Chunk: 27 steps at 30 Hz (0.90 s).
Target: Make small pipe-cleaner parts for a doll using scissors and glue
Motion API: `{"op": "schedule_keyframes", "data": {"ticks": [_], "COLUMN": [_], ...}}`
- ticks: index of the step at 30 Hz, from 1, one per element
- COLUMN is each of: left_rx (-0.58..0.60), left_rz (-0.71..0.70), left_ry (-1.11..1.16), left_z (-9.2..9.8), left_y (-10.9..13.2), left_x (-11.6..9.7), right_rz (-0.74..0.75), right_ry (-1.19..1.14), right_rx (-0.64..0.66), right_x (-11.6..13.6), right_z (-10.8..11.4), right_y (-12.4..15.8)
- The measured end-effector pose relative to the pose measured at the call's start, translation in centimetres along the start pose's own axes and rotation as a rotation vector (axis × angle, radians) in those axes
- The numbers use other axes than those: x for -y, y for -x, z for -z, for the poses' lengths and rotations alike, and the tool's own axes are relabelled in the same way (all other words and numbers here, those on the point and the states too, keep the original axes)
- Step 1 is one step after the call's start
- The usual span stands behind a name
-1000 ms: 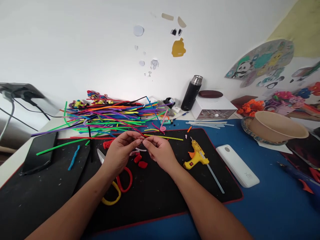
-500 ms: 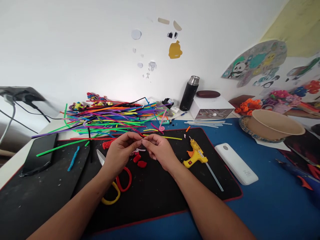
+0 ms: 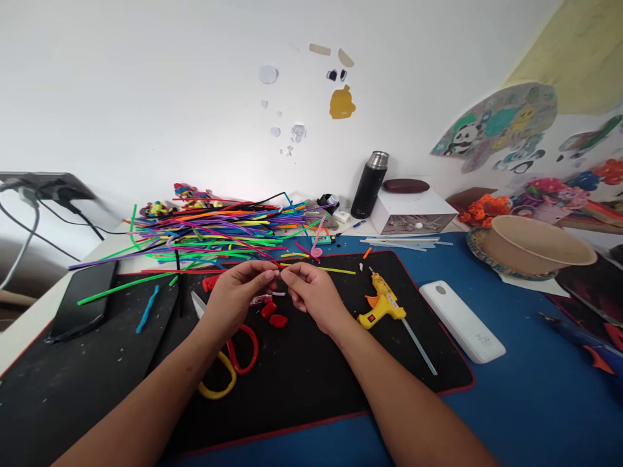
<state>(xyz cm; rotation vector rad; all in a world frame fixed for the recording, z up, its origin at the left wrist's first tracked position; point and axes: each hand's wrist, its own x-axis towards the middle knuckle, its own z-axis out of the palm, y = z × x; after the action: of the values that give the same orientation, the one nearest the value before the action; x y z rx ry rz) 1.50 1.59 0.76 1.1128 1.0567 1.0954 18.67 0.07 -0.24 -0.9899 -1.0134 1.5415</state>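
Observation:
My left hand (image 3: 239, 292) and my right hand (image 3: 311, 292) meet fingertip to fingertip over the black mat (image 3: 311, 383). Thumb and forefinger of each are pinched together on something tiny and pale, mostly hidden by the fingers. Below them lie two small red fuzzy pieces (image 3: 278, 320), beside a pinkish-white strip partly behind my left hand. Scissors (image 3: 242, 363) with one red and one yellow handle rest partly under my left wrist. Right of my right hand a yellow hot glue gun (image 3: 383, 305) lies with a clear glue stick in its back.
A heap of coloured pipe cleaners (image 3: 224, 227) lies behind my hands. A phone (image 3: 85, 298) and a short blue pipe cleaner (image 3: 147, 310) are at left. At right are a white power bank (image 3: 462, 321), a beige bowl (image 3: 540, 243), a black flask (image 3: 370, 185) and a white box (image 3: 413, 211).
The fingertips of my two hands have drawn slightly apart, still pinched. The whole view has shifted a little; the things on the mat stay in place.

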Motion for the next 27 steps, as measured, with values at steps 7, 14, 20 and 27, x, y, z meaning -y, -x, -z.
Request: {"op": "schedule_keyframes", "data": {"ticks": [7,14,20,27], "left_rx": [0.008,-0.018,0.002,-0.001], "left_rz": [0.054,-0.001,0.017,0.027], "left_ry": [0.141,0.039,-0.047,-0.075], "left_z": [-0.14,-0.30,-0.25,-0.12], "left_y": [-0.03,0.18,0.46,0.44], "left_x": [0.01,0.15,-0.10,0.04], "right_rz": [0.009,0.036,0.022,-0.031], "right_ry": [-0.006,-0.008,-0.039,-0.108], "right_rx": [-0.024,-0.010,-0.006,0.021], "right_x": [0.11,-0.14,0.00,-0.21], "right_z": [-0.04,-0.20,-0.19,-0.06], "right_y": [0.00,-0.08,-0.05,-0.08]}}
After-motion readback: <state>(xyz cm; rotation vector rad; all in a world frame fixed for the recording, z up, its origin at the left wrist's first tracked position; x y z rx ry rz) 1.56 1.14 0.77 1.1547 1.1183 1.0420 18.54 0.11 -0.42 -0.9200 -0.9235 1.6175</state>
